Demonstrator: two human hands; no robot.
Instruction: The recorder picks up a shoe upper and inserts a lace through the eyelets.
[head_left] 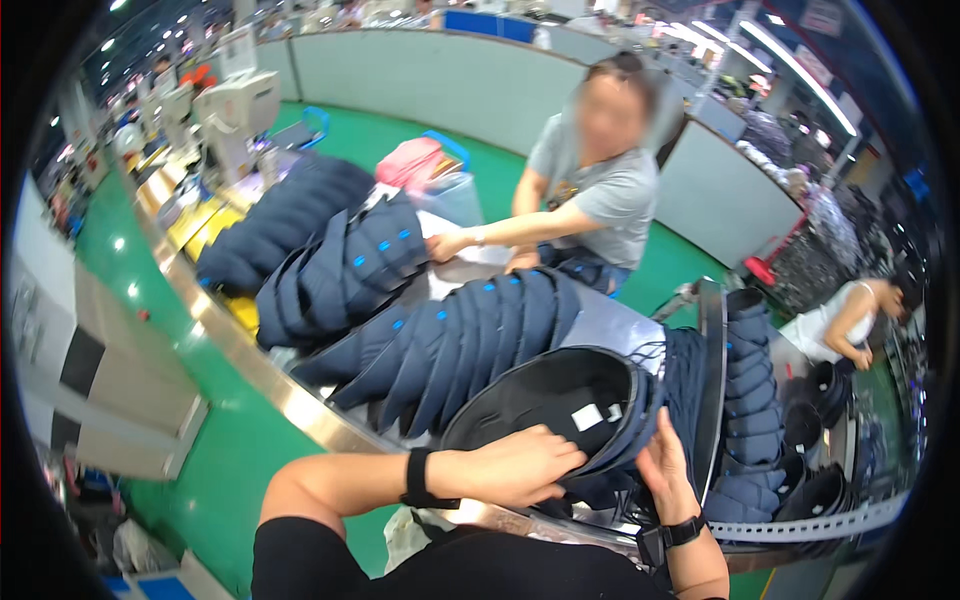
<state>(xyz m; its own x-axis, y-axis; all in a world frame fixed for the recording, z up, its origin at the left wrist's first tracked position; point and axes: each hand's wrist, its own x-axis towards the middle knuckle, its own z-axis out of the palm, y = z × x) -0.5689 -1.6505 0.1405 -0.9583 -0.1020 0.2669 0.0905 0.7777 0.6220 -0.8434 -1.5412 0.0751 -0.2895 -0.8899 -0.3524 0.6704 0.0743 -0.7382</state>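
Note:
A nested stack of dark navy hats (530, 400) lies tilted in front of me, its black hollow inside facing me with white labels (587, 417) in it. My left hand (522, 465) is closed over the near rim, its fingertips curled at the edge. Against the right side of the same stack, my right hand (664, 462) grips the layered rims, with some fingers hidden behind them. Just beyond, a long row of overlapping navy brim-shaped pieces (460, 335) with small blue tags stretches left across the metal-edged table (315, 410).
A co-worker (600, 180) in grey reaches across the table to another navy pile (350, 260). Farther left stand more navy pieces (285, 215) and a sewing machine (238, 110). On the right, a curved metal rail (713, 380) borders stacked hats (752, 390); another person (835, 325) works there.

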